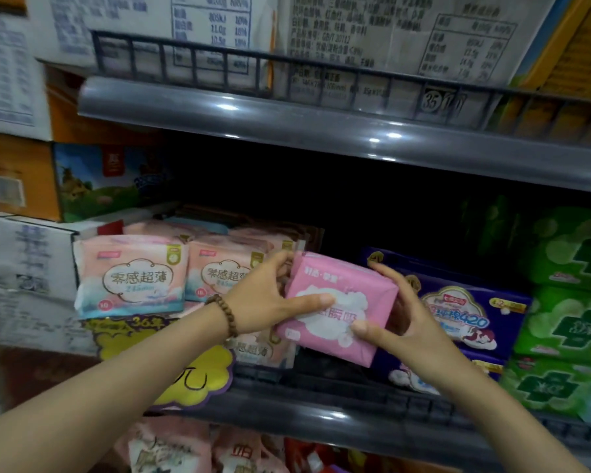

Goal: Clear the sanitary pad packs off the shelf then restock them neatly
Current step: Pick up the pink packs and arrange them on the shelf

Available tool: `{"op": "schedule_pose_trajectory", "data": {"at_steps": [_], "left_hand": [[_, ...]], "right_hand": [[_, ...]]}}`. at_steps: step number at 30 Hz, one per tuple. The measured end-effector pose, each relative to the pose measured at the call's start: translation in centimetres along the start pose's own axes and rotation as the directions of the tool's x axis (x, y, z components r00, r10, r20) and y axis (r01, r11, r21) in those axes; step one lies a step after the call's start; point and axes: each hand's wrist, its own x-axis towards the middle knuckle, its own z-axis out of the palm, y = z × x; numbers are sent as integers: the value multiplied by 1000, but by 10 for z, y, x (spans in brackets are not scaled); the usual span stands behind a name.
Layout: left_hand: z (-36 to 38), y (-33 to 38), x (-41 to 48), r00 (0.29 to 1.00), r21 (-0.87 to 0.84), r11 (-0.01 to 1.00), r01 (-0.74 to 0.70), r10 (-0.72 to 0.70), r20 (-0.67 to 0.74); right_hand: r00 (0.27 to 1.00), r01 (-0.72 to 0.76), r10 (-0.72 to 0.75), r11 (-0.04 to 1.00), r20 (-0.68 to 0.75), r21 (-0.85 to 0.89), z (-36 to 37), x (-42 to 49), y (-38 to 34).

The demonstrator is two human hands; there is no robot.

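The left hand point(270, 298) is covering the left part of the pink pack point(338, 308), and its thumb is hiding part of the white cloud print. The right hand point(403, 322) is blocking the pack's right edge and the left end of the purple pack point(471, 319) behind it. The pink pack is hiding the shelf point(321, 414) space behind it, which is sinking into darkness. Small print on the cartons point(406, 35) above is blurring beyond reading. The picture's right edge is cutting off the green packs point(570, 322), and the bottom edge is cropping the packs on the lower shelf point(171, 448). A yellow price tag point(191, 373) is partly disappearing behind the left forearm.
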Motion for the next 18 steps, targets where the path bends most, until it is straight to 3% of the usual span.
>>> {"op": "schedule_pose_trajectory", "data": {"at_steps": [3,4,6,8,10,12,14,18], "left_hand": [[-24,-8,-31,993,21,999,45,-42,-110],[-31,-13,-42,988,52,995,81,-73,-139],[-40,-24,-59,975,106,981,162,-143,-173],[-40,-32,-71,968,117,972,202,-180,-178],[-36,-38,-75,962,114,968,223,-200,-188],[-31,-43,-72,956,63,970,234,-218,-198],[-27,-46,-66,952,37,967,250,-239,-193],[-24,-46,-52,957,136,960,243,-214,-195]], "right_hand": [[999,9,-11,999,-44,-46,-6,27,-14],[997,26,-34,993,-71,-112,-8,40,-14],[999,31,-31,923,7,-383,-9,66,-10],[988,30,87,710,129,-703,-2,88,0],[953,21,251,503,169,-864,7,104,12],[904,-42,397,446,156,-894,13,112,22],[879,-68,453,431,150,-900,15,114,29],[919,-26,371,388,131,-921,4,116,24]]}}
